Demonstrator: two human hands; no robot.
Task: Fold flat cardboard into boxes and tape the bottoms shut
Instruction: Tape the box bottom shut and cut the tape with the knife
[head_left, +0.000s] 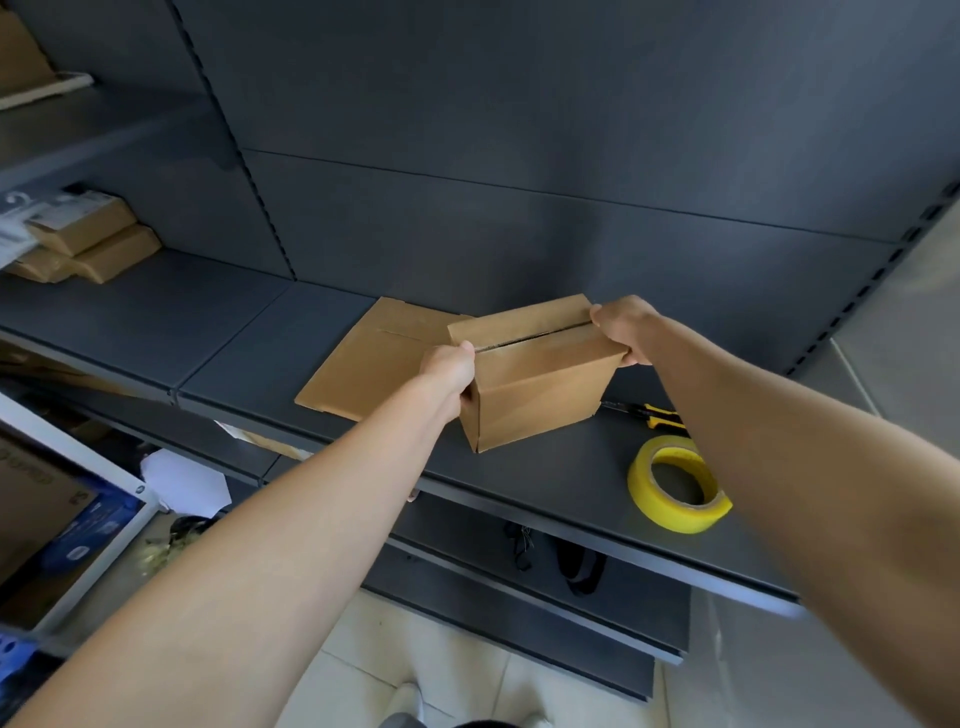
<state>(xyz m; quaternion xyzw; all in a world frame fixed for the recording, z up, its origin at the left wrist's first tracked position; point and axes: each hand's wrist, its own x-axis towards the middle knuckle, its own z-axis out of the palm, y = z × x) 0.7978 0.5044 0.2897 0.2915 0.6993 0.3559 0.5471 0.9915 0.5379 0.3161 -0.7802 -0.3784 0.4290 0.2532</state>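
while the folded cardboard box (540, 395) stands on the dark shelf (519, 478), its flaps meeting in a seam along the top, it sits between the two hands. the left hand (449, 371) grips the box's left end, fingers curled round the corner. the right hand (623, 327) clasps the right end, thumb on top by the seam. just beyond the left hand, flat cardboard (363, 364) lies partly behind the box. beside the right forearm lie a yellow-and-black knife (657, 415) and, nearer the person, a yellow tape roll (644, 488).
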